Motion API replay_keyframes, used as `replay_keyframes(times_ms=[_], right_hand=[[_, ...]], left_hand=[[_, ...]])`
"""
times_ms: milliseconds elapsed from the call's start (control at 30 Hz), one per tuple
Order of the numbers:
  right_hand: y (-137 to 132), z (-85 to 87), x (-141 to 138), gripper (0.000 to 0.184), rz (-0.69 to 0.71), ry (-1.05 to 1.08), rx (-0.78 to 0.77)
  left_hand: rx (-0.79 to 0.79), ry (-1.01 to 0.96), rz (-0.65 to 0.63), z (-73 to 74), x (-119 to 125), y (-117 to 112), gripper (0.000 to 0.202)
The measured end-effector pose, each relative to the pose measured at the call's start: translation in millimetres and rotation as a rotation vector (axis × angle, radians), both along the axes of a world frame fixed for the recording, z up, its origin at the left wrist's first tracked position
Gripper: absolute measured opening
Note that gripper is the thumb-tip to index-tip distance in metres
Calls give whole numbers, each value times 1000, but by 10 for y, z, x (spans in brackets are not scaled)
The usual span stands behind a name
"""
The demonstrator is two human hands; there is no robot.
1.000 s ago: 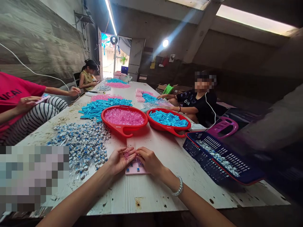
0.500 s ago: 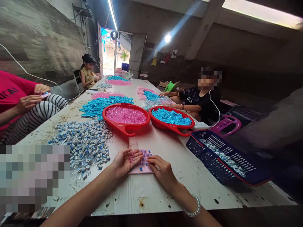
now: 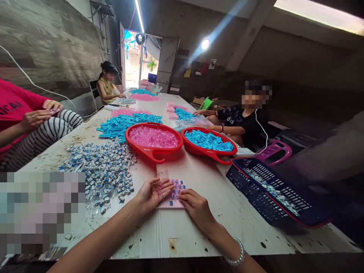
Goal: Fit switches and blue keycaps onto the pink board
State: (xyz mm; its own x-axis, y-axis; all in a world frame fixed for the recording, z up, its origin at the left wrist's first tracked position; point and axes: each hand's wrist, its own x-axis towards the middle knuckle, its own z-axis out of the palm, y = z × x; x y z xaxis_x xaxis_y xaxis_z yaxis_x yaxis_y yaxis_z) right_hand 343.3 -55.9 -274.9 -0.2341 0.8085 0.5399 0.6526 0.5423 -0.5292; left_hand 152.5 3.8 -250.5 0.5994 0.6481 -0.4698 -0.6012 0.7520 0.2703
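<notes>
My left hand lies palm up over the near edge of a pink plastic jig board, with several small translucent pink parts in its palm. Rows of pink and blue pieces fill the board. My right hand rests just to the right of the board, fingers curled, nothing visible in them. A large heap of white-and-blue keyboard switches lies left of my hands. Beyond them stand a red tray of pink parts and a red tray of blue parts.
A dark blue basket holding switches stands at the table's right edge. Blue and pink heaps extend along the table. A co-worker in a red shirt sits left, another in black right, a third at the far end.
My hands have moved apart, the right one sliding off the board and uncovering its rows. My left hand has turned palm up. The whole scene has shifted slightly as my head moved.
</notes>
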Motion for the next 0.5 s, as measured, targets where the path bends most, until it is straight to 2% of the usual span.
replay_keyframes(times_ms=[67, 167, 267, 367, 433, 500], right_hand=[[42, 59, 10, 17, -13, -29, -91], [157, 216, 24, 20, 25, -143, -307], [339, 394, 24, 22, 85, -241, -536], [550, 544, -16, 16, 114, -319, -751], [679, 624, -71, 13, 148, -424, -850], [787, 689, -144, 11, 165, -586, -885]], left_hand=[[-4, 1, -2, -2, 3, 0, 39], [-11, 9, -7, 6, 3, -2, 39], [-4, 25, -10, 21, 0, -2, 40], [11, 37, -14, 29, -3, 1, 41], [16, 37, -21, 26, -3, 5, 42], [15, 37, -24, 20, -2, 12, 42]])
